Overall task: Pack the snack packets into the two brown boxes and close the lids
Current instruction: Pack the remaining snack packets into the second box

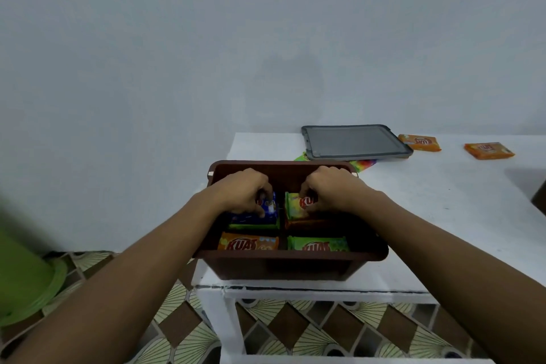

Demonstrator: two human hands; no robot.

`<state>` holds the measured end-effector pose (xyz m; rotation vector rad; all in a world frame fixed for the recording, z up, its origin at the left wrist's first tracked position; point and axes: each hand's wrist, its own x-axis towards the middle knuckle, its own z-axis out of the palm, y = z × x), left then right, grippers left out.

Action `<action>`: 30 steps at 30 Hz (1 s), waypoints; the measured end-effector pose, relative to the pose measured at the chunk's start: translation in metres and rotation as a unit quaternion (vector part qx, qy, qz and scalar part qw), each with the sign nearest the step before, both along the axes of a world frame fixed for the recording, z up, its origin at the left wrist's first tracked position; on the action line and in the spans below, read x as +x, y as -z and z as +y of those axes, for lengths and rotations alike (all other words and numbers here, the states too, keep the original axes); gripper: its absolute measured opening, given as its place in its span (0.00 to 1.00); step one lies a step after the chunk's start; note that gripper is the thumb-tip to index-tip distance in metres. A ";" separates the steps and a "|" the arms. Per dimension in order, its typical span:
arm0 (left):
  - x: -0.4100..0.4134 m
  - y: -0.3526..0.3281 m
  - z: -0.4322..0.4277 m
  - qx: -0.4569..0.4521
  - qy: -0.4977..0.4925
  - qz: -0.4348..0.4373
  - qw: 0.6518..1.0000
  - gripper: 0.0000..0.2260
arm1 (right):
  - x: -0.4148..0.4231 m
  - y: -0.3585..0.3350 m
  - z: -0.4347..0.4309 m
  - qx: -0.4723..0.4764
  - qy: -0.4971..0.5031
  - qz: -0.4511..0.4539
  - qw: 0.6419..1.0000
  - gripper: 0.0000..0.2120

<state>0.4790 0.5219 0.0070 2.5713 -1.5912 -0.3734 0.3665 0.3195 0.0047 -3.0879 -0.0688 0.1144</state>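
Note:
An open brown box (pixel 291 257) stands at the near left corner of a white table (pixel 428 216). Both my hands are inside it. My left hand (pixel 243 192) grips a blue snack packet (pixel 254 217) that lies on top of a green one at the box's far left. My right hand (pixel 331 190) pinches a green packet (pixel 295 207) at the far right of the box. Nearer to me in the box lie an orange packet (pixel 246 242) and another green packet (pixel 317 244). Two orange packets (pixel 419 142) (pixel 489 151) lie on the table at the back right.
A grey lid (pixel 354 142) lies flat behind the box, with colourful packets (pixel 363 164) partly showing under its front edge. A green plastic object (pixel 26 275) stands on the patterned tile floor to the left. A pale wall is right behind the table.

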 end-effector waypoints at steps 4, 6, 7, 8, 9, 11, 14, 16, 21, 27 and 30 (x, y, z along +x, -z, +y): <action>0.000 0.001 0.001 -0.004 0.000 0.021 1.000 0.15 | -0.002 0.000 0.001 -0.034 0.005 -0.017 0.999 0.17; 0.001 0.001 0.001 -0.005 -0.003 0.025 1.000 0.16 | -0.003 -0.002 0.002 -0.038 0.009 -0.020 0.999 0.15; 0.002 0.000 0.001 -0.004 -0.006 0.024 1.000 0.16 | -0.004 -0.004 0.001 -0.033 0.011 -0.025 0.999 0.14; 0.002 -0.001 0.000 -0.004 -0.011 0.025 1.000 0.16 | -0.005 -0.006 -0.001 -0.022 0.011 -0.032 0.999 0.13; 0.003 -0.002 -0.001 -0.010 -0.018 0.033 0.999 0.16 | -0.007 -0.009 -0.004 -0.007 0.008 -0.046 0.999 0.12; 0.002 -0.004 -0.004 -0.042 -0.034 0.071 0.996 0.12 | -0.013 -0.014 -0.014 0.046 0.007 -0.090 0.995 0.09; -0.004 -0.011 -0.014 -0.104 -0.038 0.075 0.991 0.08 | -0.029 -0.014 -0.039 0.173 0.022 -0.208 0.962 0.10; -0.010 -0.019 -0.025 -0.141 -0.036 0.057 0.988 0.08 | -0.039 -0.008 -0.060 0.207 0.030 -0.279 0.937 0.11; -0.029 -0.035 -0.069 -0.238 -0.051 0.097 0.965 0.10 | -0.063 0.022 -0.111 0.236 0.128 -0.245 0.932 0.11; -0.046 -0.038 -0.131 -0.327 -0.123 0.182 0.919 0.10 | -0.080 0.061 -0.139 0.082 0.026 0.006 0.996 0.18; -0.048 -0.040 -0.163 -0.329 -0.144 0.188 0.914 0.10 | -0.084 0.070 -0.164 0.041 0.030 0.004 0.999 0.29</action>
